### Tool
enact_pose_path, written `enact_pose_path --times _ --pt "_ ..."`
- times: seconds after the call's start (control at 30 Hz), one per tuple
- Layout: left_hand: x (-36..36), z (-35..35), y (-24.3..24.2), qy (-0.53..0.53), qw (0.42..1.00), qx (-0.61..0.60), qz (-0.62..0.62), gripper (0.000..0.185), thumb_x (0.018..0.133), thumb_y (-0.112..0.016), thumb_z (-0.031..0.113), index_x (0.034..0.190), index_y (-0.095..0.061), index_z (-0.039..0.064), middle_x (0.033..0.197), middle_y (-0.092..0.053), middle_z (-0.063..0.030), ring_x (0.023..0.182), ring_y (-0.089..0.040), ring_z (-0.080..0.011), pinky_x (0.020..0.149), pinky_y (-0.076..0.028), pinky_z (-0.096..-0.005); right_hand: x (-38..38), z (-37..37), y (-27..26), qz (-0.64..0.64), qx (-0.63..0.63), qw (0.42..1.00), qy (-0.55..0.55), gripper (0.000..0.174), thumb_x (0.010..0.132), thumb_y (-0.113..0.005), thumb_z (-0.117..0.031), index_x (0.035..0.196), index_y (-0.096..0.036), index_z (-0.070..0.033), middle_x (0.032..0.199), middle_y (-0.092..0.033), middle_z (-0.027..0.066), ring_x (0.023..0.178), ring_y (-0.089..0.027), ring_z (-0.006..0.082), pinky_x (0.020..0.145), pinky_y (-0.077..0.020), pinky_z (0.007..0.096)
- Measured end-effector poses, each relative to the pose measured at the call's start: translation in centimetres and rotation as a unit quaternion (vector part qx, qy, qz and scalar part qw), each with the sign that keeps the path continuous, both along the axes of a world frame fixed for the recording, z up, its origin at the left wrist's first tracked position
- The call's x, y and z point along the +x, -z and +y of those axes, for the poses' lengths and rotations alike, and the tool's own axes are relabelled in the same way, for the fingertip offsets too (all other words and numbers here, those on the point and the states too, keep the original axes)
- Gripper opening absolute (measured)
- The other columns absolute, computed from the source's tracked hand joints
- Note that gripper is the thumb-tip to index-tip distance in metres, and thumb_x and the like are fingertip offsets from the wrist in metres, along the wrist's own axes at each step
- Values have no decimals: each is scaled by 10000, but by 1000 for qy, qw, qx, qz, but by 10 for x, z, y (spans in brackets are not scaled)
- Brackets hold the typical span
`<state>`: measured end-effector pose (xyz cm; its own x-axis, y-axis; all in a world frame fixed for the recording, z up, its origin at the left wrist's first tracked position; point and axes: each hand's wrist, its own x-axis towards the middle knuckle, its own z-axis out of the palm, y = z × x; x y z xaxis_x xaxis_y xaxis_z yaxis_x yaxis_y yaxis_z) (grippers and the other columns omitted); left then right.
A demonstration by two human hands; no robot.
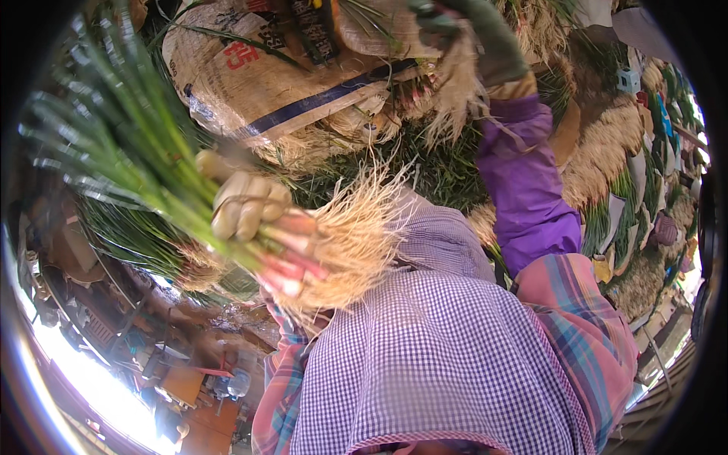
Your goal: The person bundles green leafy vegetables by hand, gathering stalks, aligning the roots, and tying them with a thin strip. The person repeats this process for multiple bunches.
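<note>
My left hand [250, 207], in a yellowish rubber glove, is closed around a bunch of spring onions [165, 182]. Their long green leaves fan out to the upper left, and reddish-white stem bases and pale stringy roots [358, 239] point right, over my checked apron. At the top right, my right hand [449, 28], in a dark green glove, grips a smaller lot of spring onions whose roots [455, 85] hang down; their leaves are hidden. A printed woven sack [273, 85] lies between the hands, over more spring onions with roots showing.
Loose green leaves [438, 170] cover the ground before my lap. Another bundle of spring onions [148, 244] lies at the left. Rows of rooted bundles [603, 148] stretch along the right. An orange-brown table or box [210, 421] stands at the lower left.
</note>
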<state>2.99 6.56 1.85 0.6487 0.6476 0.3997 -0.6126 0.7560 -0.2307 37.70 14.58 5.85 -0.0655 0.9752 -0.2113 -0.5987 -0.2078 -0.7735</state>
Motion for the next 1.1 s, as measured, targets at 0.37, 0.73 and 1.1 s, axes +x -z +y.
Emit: enact_pose_path --times 0.37,0.73,1.1 --pt "54 -33 34 -168 905 -126 371 432 799 -703 239 1083 -467 14 849 -496 -42 880 -562 -185 965 -497 -408 -44 14 146 -585 -188 766 -189 271 939 -543 -220 1131 -606 -38 852 -649 62 760 -624 182 685 -506 313" --pt "45 -47 42 -165 887 -99 421 806 783 -705 310 1383 -306 -48 1036 -540 -76 934 -579 -191 879 -521 -359 -37 -27 145 -338 -73 938 12 294 858 -664 -218 1043 -649 10 850 -636 70 802 -590 143 672 -523 272" --pt "62 -74 53 -84 845 -135 510 711 781 -683 395 1329 -408 35 1109 -619 -171 957 -646 -359 845 -522 -611 -109 -53 151 55 -104 988 -96 314 887 -635 -167 1145 -621 12 1025 -664 65 941 -585 125 877 -441 219"
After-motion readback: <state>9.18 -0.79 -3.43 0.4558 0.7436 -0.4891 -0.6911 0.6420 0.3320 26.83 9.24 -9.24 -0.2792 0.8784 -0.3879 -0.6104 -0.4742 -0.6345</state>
